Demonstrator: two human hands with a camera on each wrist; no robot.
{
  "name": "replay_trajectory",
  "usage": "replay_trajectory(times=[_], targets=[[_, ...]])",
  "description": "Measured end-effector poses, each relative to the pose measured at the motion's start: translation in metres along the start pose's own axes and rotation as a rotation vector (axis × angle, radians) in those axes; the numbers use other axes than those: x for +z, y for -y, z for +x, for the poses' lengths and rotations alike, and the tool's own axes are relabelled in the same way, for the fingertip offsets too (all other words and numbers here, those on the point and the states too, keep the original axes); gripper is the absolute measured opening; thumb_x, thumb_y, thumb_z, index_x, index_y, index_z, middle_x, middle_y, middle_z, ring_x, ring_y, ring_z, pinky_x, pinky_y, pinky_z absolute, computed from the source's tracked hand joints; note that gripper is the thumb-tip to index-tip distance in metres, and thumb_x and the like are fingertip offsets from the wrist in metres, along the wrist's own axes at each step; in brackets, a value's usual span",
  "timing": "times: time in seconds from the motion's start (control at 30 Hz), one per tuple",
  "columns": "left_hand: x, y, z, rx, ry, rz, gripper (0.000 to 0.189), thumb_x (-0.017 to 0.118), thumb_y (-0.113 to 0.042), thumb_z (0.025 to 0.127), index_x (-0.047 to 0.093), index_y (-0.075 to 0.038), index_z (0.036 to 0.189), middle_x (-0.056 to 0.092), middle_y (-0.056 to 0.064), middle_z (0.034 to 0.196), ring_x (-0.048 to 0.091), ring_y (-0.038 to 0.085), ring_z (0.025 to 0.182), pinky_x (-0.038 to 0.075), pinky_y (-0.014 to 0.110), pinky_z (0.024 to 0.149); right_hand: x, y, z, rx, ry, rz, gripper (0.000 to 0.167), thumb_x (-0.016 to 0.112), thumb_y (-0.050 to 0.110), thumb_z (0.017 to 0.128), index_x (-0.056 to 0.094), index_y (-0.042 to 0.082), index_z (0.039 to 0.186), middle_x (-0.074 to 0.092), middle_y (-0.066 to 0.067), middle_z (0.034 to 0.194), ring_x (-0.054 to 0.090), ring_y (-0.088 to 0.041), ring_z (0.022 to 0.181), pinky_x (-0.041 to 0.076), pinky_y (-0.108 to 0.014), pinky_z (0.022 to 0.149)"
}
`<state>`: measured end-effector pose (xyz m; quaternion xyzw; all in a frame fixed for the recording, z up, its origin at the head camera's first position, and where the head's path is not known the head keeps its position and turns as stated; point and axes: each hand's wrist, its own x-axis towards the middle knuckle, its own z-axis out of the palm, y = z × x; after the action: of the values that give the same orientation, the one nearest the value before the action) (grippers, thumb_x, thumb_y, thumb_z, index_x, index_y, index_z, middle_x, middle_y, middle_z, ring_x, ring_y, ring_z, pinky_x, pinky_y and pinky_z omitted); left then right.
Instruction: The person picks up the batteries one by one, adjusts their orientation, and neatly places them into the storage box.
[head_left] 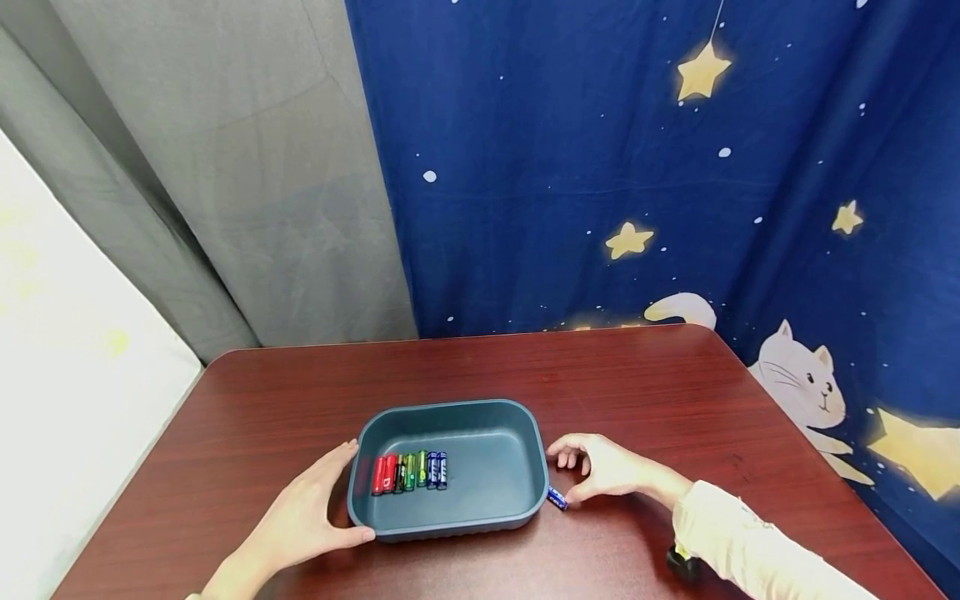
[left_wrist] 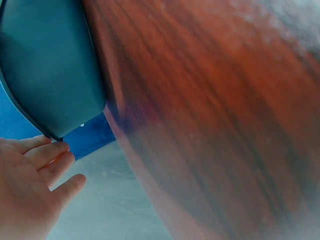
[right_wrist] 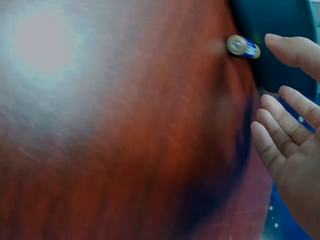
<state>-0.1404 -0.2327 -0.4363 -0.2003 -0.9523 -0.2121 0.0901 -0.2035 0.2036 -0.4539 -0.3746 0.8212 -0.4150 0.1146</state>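
A dark teal rectangular tray [head_left: 487, 479] holds a row of several batteries [head_left: 409, 472]: red ones at the left, then green and black, then blue at the right end. My left hand [head_left: 296, 517] spans the tray's left end, fingertips at its far-left rim and thumb at the near-left corner. Just outside the tray's right wall, a single blue battery [head_left: 557, 498] lies on the table. My right hand [head_left: 611, 468] is beside it, the thumb tip close to the battery and the fingers extended toward the tray's right side. In the right wrist view, a gap shows between thumb and fingers.
The reddish-brown wooden table [head_left: 300, 392] carries the tray near its front middle. A small dark object [head_left: 682, 564] shows below the right sleeve [head_left: 742, 533]. Behind the table hang a grey curtain [head_left: 300, 208] and a blue star-patterned curtain [head_left: 525, 167].
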Motion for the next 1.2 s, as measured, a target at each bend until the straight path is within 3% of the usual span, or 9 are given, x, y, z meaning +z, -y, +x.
replay_trajectory(times=[0.57, 0.9, 1.2], targets=[[0.0, -0.001, 0.0, 0.006, -0.012, 0.001, 0.099, 0.071, -0.065, 0.058, 0.041, -0.01, 0.135, 0.046, 0.008, 0.133, 0.044, 0.025, 0.12, 0.042, 0.051, 0.091, 0.012, 0.002, 0.004, -0.123, 0.041, -0.175, 0.045, 0.08, 0.016, 0.056, 0.058, 0.014, 0.095, 0.056, -0.003, 0.082, 0.051, -0.011, 0.073, 0.043, -0.015, 0.055], [0.0, -0.001, 0.0, -0.013, 0.006, -0.011, 0.099, 0.069, -0.066, 0.059, 0.04, -0.011, 0.136, 0.046, 0.008, 0.134, 0.045, 0.026, 0.119, 0.042, 0.053, 0.089, 0.013, 0.003, 0.007, -0.205, 0.05, -0.227, 0.039, 0.081, 0.016, 0.053, 0.058, 0.007, 0.084, 0.053, -0.003, 0.077, 0.048, -0.01, 0.068, 0.04, -0.011, 0.053], [0.001, 0.0, 0.0, -0.007, 0.003, -0.009, 0.099, 0.069, -0.066, 0.059, 0.04, -0.011, 0.136, 0.046, 0.007, 0.133, 0.044, 0.026, 0.119, 0.042, 0.052, 0.09, 0.014, 0.001, 0.006, -0.216, 0.024, -0.222, 0.038, 0.081, 0.019, 0.056, 0.06, 0.01, 0.086, 0.053, -0.002, 0.076, 0.049, -0.01, 0.069, 0.041, -0.013, 0.058]])
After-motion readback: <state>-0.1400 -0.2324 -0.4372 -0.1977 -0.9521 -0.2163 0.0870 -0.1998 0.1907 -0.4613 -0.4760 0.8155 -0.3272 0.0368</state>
